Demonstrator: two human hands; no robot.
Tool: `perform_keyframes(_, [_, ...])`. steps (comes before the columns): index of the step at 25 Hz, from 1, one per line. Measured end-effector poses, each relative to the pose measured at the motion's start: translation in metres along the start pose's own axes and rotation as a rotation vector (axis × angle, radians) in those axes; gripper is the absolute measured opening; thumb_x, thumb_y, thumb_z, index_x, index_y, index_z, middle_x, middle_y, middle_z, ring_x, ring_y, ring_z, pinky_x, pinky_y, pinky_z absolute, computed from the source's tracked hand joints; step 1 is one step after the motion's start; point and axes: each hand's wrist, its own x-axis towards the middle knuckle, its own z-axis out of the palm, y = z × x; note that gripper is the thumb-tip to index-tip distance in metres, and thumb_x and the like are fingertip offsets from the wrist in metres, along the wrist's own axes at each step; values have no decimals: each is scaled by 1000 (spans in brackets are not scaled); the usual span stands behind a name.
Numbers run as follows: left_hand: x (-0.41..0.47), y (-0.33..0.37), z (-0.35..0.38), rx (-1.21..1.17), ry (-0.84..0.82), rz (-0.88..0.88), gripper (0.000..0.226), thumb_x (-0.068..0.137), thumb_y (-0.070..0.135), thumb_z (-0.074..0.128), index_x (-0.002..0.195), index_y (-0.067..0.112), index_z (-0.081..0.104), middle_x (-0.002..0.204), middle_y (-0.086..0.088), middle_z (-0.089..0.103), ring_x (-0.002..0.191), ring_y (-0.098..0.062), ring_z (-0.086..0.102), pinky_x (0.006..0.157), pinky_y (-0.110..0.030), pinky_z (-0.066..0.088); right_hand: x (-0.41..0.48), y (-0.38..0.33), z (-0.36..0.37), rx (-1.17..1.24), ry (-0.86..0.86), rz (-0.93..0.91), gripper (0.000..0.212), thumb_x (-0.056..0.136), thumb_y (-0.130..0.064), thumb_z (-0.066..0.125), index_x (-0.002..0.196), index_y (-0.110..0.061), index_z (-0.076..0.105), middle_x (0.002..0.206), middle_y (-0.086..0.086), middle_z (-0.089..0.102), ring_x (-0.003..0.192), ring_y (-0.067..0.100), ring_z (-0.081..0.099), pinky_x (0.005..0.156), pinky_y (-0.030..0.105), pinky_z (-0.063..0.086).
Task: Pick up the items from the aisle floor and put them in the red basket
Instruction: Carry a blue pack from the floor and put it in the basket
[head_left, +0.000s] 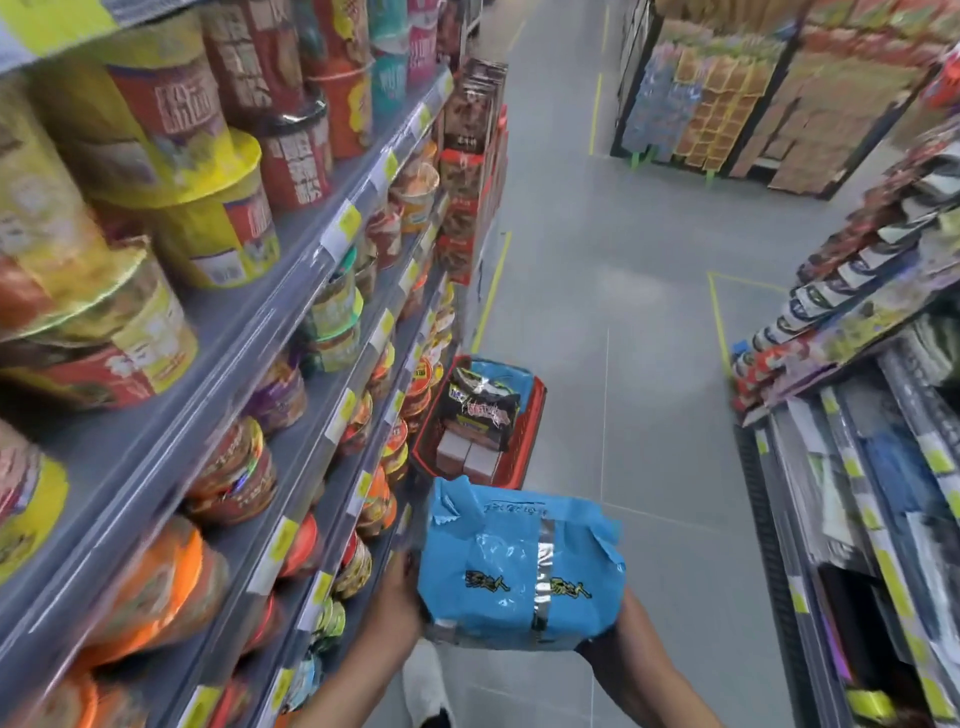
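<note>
Left grip (400, 595), right grip (626, 621) hold blue pack (519, 566); red basket (511, 475) holds packets (480, 410).

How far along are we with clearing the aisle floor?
Done: the red basket already holds a black packet, a blue packet and white boxes. In hand: a large blue pack, held between left hand and right hand, short of the basket. Left: drop it in; no other items show on the visible floor.

One blue pack (514, 566) at the left hand (401, 587); beyond it one red basket (531, 441) holding a second blue pack (506, 376), one black pack (480, 410), two pale boxes (451, 448) (480, 460).
</note>
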Motion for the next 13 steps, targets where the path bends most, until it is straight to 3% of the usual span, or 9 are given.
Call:
perform_keyframes(2, [18,44,8,-50,-47,-20,20,101,20,55,117,14,64,118,-21,71,98,-32,68,83,-43,58,24,-23,8,37,-10,31,41,102,-51,48,135,-32,64,131,6,72,120,32,67,101,54,52])
perform_keyframes(3, [25,61,11,-76,-102,-20,17,100,22,57,110,11,65,107,-19,75,88,-29,70,71,-36,59,37,-33,13,42,6,45,42,101,-51,48,134,-31,64,130,6,72,114,29,69,95,49,53])
perform_keyframes(5, [42,83,22,-54,-144,-76,22,104,30,53,96,14,64,73,0,77,65,-17,72,49,-23,55,60,-46,18,41,36,87,42,101,-49,46,131,-27,66,125,6,74,102,22,71,84,39,52])
perform_keyframes(6, [50,93,23,-53,-164,-102,35,107,39,44,97,14,65,68,3,76,58,-11,71,46,-22,54,71,-53,21,49,38,99,41,102,-47,46,130,-27,67,124,5,75,102,21,72,86,40,53])
perform_keyframes(9, [92,115,28,-58,-149,-261,75,97,71,31,117,10,69,76,-4,76,67,-19,74,82,-39,59,116,-68,18,7,19,146,38,102,-48,48,130,-31,67,123,2,75,113,25,71,96,47,56])
perform_keyframes(11, [117,131,35,-74,-150,-335,76,93,76,32,105,13,75,75,-8,75,60,-23,72,86,-42,58,148,-76,11,-50,76,174,34,97,-42,60,117,-16,69,104,6,78,89,14,76,76,34,60])
perform_keyframes(12, [131,132,40,-69,-158,-359,74,92,77,34,103,17,75,82,-9,77,67,-25,74,83,-42,59,166,-76,6,-84,163,216,30,89,-34,70,103,-7,67,91,12,75,71,8,73,63,26,59])
perform_keyframes(13, [142,139,47,-66,-161,-386,74,89,79,36,108,20,76,94,-10,79,81,-28,76,84,-46,60,184,-80,1,-111,210,267,22,88,-27,69,92,-5,64,86,14,70,64,8,71,60,24,57])
